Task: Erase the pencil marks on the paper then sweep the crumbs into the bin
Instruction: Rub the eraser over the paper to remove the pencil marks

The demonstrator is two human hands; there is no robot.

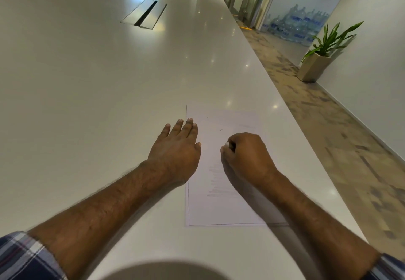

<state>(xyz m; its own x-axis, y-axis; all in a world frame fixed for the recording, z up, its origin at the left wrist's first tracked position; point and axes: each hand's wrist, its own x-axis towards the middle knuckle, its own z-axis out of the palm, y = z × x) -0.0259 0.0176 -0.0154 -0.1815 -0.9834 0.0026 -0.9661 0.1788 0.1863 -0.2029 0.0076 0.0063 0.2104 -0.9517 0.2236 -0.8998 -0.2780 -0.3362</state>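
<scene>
here, low and right of centre in the frame, a sheet of paper [221, 170] lies flat on the long white worktop [98, 87], close to its right edge. the left hand [175, 148] rests palm down with fingers straight and spread, its grip released, pressing the paper's left margin while most of the palm sits on the bare worktop. the right hand [245, 157] is over the middle of the sheet, its grip clenched around a small pale object at the fingertips, probably an eraser [228, 145], though only a sliver shows. a few short dark pencil marks [220, 130] sit on the paper just above the right hand, and faint grey lines run down the sheet below it. plaid sleeves [19, 255] show at the lower corners. a recessed cable hatch [143, 14] is set in the worktop at upper left, and a potted plant [317, 60] stands on the floor at right.
</scene>
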